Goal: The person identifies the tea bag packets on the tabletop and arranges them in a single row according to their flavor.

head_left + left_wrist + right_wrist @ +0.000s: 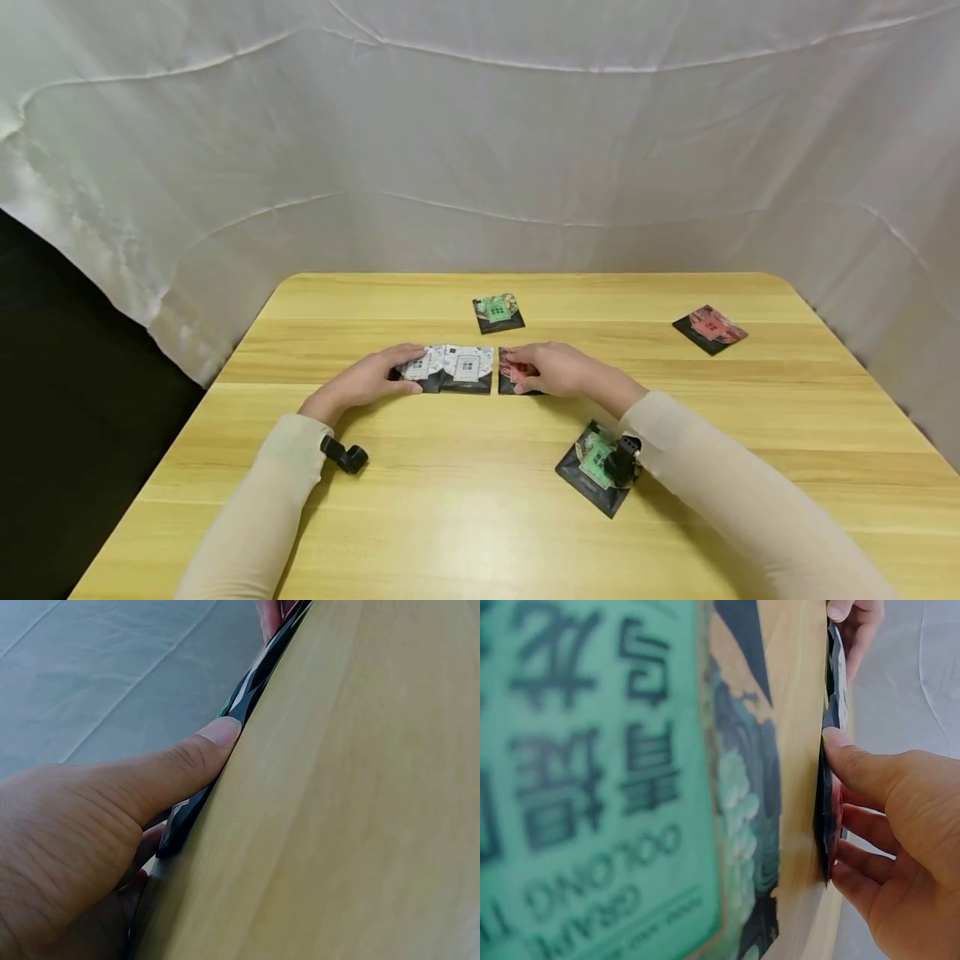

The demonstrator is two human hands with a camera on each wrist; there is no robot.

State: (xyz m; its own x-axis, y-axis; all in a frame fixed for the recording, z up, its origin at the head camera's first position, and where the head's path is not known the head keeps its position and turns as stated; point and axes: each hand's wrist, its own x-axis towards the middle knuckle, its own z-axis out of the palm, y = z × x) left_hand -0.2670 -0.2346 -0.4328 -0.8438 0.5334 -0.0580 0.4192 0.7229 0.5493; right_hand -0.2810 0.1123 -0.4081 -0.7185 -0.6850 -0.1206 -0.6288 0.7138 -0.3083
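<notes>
Two tea sachets with white fronts and black lower edges lie side by side. My left hand (375, 375) holds the left white sachet (425, 367) by its outer end, thumb (221, 733) along the near edge and fingers at the far side. The second white sachet (468, 367) lies between the hands. A narrow gap to its right, my right hand (558, 369) grips a red tea sachet (507, 375), which it partly hides. In the right wrist view the thumb lies at that sachet's near edge, with the fingers curled toward its other side.
A green grape oolong tea sachet (588, 477) lies under my right wrist, partly covered by the wrist camera (622, 461). Another green sachet (498, 312) lies farther back, and a red one (709, 329) at the back right. A pale curtain (525, 150) hangs behind the wooden table (420, 508).
</notes>
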